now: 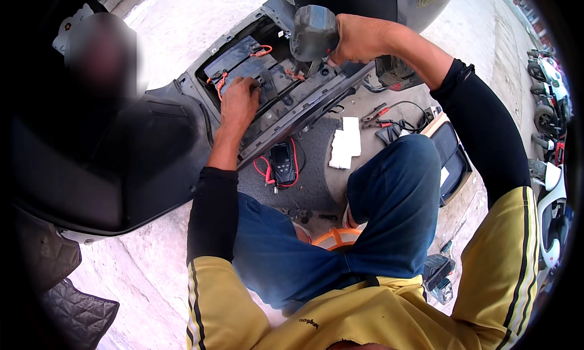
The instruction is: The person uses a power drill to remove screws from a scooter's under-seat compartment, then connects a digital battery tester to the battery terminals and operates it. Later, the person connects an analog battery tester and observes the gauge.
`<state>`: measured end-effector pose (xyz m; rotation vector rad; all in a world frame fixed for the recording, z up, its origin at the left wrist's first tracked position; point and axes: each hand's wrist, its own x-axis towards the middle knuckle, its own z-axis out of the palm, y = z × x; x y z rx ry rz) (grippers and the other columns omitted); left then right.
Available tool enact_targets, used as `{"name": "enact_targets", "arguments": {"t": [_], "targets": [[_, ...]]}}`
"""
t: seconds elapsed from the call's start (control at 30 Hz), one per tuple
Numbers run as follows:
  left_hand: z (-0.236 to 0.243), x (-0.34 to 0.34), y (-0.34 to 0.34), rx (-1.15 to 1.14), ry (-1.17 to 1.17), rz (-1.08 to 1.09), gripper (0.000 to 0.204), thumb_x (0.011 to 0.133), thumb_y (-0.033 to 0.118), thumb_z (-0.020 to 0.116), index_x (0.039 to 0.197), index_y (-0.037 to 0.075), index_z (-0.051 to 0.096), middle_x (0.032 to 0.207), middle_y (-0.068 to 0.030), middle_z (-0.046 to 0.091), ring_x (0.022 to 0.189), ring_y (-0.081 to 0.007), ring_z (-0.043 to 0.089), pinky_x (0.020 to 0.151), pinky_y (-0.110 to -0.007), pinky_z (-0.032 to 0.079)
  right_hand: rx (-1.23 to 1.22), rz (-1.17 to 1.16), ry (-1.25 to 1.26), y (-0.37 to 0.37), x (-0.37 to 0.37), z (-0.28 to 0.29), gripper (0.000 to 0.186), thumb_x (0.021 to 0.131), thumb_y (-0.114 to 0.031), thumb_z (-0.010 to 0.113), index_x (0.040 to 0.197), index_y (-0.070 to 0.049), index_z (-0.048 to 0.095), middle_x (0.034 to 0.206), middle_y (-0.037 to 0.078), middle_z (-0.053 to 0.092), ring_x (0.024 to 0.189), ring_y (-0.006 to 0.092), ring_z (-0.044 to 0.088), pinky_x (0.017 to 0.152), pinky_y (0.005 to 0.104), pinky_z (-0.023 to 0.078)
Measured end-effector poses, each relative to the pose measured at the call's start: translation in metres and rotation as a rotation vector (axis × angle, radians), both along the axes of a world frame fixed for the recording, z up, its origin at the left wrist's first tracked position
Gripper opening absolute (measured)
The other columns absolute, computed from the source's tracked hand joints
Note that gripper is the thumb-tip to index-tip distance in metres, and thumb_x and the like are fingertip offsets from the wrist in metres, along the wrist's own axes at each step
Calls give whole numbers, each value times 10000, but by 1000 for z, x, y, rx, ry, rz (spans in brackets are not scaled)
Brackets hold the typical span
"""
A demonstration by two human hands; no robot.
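Observation:
An open compartment [213, 64] in a scooter's floor holds dark batteries [234, 63] with orange and red cable leads [263, 49]. My left hand [242, 97] rests on the battery tops at the left of the compartment, its fingers bent; whether they grip anything is hidden. My right hand [350, 43] is closed at the compartment's far right end, beside an upright dark, dusty block-like part [313, 27]. Something small and red shows at its fingertips, but I cannot make out what it holds.
Below lie a meter with red leads [281, 161], white pads [345, 140], jumper clamps [374, 116] and an open case [453, 164]. An orange stool [334, 234] is under me. Scooter bodywork [121, 167] fills the left; parked scooters [550, 94] line the right. A blurred patch covers the upper left.

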<state>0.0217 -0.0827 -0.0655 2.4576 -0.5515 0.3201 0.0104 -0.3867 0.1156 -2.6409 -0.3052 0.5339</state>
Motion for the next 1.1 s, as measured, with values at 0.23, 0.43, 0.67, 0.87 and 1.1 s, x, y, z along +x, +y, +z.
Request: {"name": "enact_targets", "arguments": {"t": [0.23, 0.43, 0.67, 0.87, 1.1], "targets": [[2, 0, 1, 41, -8, 31, 177, 903, 92, 725, 1051, 0, 752, 986, -184, 700, 899, -372, 711, 823, -434, 553, 154, -171, 204, 19, 15, 17, 268, 870, -178, 795, 754, 43, 695, 600, 52, 570, 446, 147, 535, 392, 329, 430], [0, 4, -1, -1, 32, 29, 177, 900, 70, 719, 1056, -8, 748, 980, -183, 703, 882, -352, 718, 814, -429, 551, 48, -82, 95, 16, 18, 13, 260, 839, -173, 786, 752, 51, 686, 616, 63, 595, 458, 162, 552, 440, 335, 458], [3, 3, 2, 16, 53, 36, 195, 891, 60, 711, 1062, -27, 743, 993, -193, 721, 882, -346, 726, 817, -421, 557, 43, -29, 15, 19, 14, 14, 254, 788, -152, 774, 691, 53, 660, 603, 89, 600, 461, 188, 570, 438, 354, 462], [3, 5, -1, -2, 85, 39, 156, 896, 72, 688, 1020, -10, 734, 1026, -226, 691, 960, -446, 684, 877, -492, 534, 1, -35, -7, 26, 13, 15, 265, 778, -152, 776, 668, 56, 654, 595, 101, 597, 466, 203, 590, 435, 361, 464], [0, 9, 0, -3, 76, 29, 176, 887, 70, 691, 1030, -17, 743, 1017, -224, 715, 932, -411, 708, 857, -463, 550, 20, -53, -5, 25, 8, 18, 301, 780, -180, 801, 664, 56, 655, 594, 90, 597, 461, 192, 582, 426, 351, 459]]}}
